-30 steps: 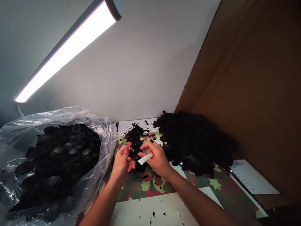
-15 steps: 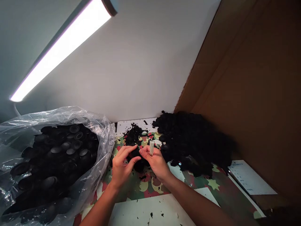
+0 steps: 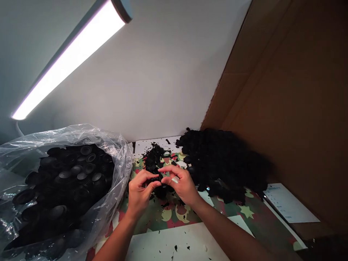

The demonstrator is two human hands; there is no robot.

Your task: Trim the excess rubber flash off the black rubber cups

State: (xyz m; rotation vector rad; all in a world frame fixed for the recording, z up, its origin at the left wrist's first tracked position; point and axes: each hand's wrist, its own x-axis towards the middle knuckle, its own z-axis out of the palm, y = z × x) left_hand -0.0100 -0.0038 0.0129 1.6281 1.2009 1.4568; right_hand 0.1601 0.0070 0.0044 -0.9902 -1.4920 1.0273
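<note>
Camouflage-covered table (image 3: 174, 217) bears black scraps (image 3: 155, 156), bag (image 3: 54, 181), paper (image 3: 289, 206)

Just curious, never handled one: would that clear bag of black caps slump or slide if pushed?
Probably slump: the plastic bag is thin, crinkled film, so likely floppy. Heaped with black caps, it seems heavy, and loose caps might shift.

R hand (image 3: 181, 185) now has the white stick (image 3: 175, 179) tucked in the palm, only a short bit showing; 1 s ago it points out sideways, 0.5 s ago upright. L hand (image 3: 140, 192) sits closer in, its fingertips meeting R's on the small black part (image 3: 157, 178).
</note>
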